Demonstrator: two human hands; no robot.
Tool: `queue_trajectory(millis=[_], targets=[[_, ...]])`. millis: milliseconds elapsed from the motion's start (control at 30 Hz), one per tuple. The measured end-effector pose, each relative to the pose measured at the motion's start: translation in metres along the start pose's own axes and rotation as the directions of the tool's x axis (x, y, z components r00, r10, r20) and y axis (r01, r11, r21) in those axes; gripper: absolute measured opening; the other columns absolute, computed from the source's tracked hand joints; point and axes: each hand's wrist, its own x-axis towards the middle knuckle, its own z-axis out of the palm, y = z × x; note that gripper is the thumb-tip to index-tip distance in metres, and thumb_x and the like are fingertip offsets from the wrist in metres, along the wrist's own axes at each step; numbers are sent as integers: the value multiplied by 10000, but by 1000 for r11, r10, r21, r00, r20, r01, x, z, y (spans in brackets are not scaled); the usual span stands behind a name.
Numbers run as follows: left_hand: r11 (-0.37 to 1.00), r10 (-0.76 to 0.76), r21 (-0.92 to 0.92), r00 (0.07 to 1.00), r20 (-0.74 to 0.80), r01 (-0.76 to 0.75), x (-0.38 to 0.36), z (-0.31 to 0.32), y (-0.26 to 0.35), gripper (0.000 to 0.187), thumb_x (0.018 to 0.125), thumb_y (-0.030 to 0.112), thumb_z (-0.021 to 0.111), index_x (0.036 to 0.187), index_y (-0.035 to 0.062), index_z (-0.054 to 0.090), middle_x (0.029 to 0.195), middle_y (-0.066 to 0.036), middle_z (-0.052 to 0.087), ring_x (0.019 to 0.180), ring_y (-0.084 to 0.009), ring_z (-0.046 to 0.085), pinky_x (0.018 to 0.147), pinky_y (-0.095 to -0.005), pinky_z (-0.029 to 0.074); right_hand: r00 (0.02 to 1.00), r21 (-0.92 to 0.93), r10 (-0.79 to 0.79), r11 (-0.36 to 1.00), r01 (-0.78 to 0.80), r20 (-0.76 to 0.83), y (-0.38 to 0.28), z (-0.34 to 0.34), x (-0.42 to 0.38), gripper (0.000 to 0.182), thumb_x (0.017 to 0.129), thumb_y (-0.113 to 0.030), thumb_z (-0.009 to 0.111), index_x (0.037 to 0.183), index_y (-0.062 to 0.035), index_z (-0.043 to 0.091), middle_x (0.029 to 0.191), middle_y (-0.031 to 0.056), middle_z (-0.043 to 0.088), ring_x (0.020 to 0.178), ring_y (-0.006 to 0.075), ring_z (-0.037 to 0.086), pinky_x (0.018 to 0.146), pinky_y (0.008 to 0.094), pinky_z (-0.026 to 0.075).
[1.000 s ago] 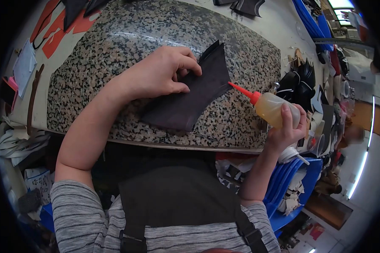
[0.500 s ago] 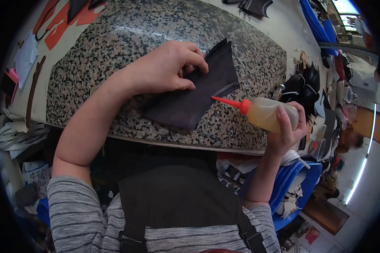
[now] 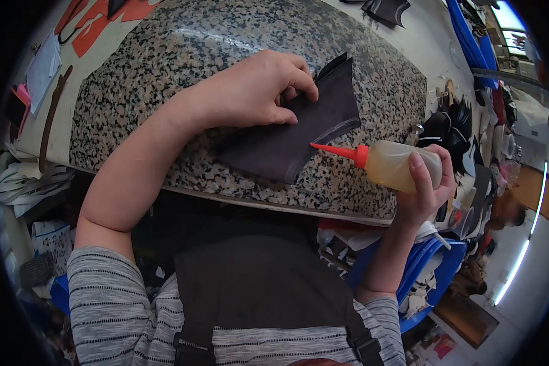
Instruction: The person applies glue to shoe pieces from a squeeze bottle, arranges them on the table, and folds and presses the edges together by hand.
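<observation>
Two edges matter: your left hand (image 3: 250,91) pins the leather (image 3: 299,137) on the worktop (image 3: 165,67), fingers pressed down; your right hand (image 3: 424,183) grips the glue bottle (image 3: 390,163), one edge glossy, the lower edge seemingly unglued.

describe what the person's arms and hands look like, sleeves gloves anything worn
Both hands, the left hand and the right hand, are bare, with no gloves or rings visible. The forearms are uncovered; short grey sleeves with thin dark stripes end near the elbows.

dark leather piece (image 3: 299,137) on granite slab (image 3: 165,73)
</observation>
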Motion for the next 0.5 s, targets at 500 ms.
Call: queue_trajectory(millis=[500], targets=[[1000,26,7,1000,-4,-25,0,1,-2,343,733,4,785,1061,24,687,1064,-59,621,823,-161,610,655,-268,565,979,-41,-1,999,10,204,-13,9,-23,333,712,-162,813,904,-12,585,812,21,554,733,104,570,680,208,447]])
